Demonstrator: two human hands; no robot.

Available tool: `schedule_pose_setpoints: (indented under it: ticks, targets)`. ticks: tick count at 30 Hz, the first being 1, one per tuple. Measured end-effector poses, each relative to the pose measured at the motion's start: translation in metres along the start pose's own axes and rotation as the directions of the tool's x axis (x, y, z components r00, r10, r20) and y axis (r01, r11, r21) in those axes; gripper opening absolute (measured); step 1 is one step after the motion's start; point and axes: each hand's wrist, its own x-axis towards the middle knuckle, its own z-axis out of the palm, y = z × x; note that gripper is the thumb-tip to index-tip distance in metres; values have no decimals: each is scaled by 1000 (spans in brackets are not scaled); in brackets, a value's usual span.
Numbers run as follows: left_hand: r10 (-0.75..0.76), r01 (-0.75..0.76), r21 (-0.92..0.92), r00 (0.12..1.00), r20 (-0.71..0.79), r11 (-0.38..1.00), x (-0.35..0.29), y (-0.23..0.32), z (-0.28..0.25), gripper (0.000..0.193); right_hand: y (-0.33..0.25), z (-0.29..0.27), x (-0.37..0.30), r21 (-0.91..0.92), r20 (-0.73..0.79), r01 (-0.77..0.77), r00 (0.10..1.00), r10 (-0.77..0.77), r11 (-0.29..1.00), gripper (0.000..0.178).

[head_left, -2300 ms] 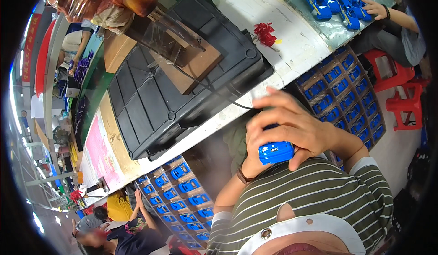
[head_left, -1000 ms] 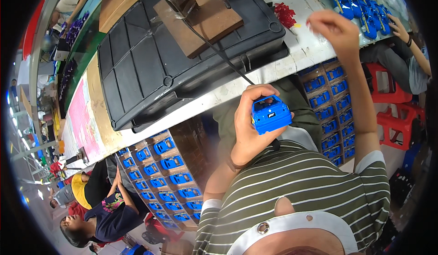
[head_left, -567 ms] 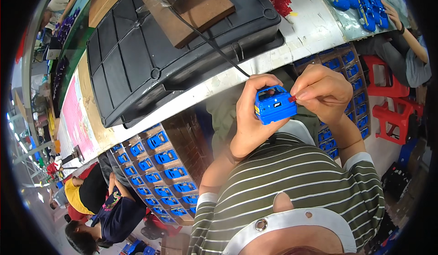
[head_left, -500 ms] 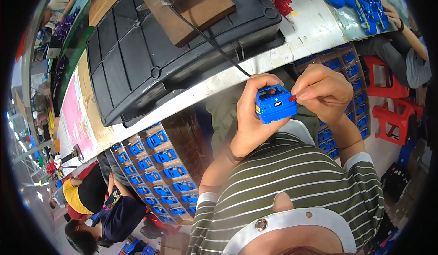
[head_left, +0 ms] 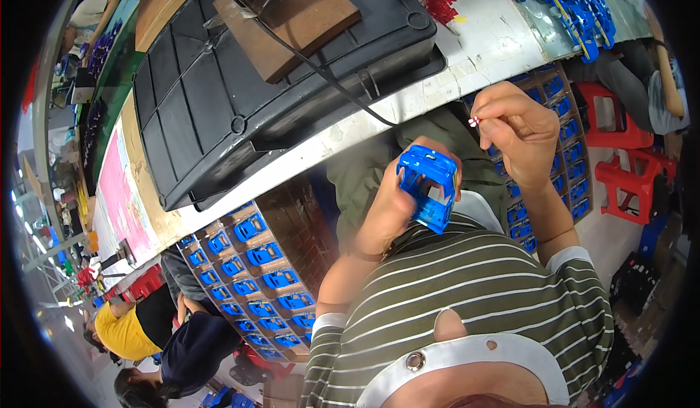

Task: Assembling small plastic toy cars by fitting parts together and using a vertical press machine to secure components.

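Note:
My left hand is wrapped round a blue toy car body in front of my striped shirt. The shell is tipped so that its window openings face up towards me. To the right and a little higher, my right hand pinches a tiny red-and-white piece between thumb and forefinger, apart from the car body. The piece is too small to make out its exact kind.
A black plastic bin lies on the white table, with a brown wooden block and a cable on top. Red parts lie behind. Compartmented boxes of blue car bodies flank me. Red stools and co-workers are nearby.
My right hand has drawn away from the car body, up and slightly back, with the tiny piece in its fingers. My left hand has lowered and turned the car body over towards me.

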Motion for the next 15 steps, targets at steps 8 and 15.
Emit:
schedule_pose_setpoints:
  ticks: [8, 15]
  targets:
    - [-137, 160, 216, 984, -115, 963, -7, -2, 10, 49, 4, 13, -24, 37, -37, -27, 999, 28, 999, 12]
    - [267, -166, 875, 963, 43, 455, -7, 13, 22, 8, -7, 12, -26, -223, 40, 147, 989, -142, 964, 16]
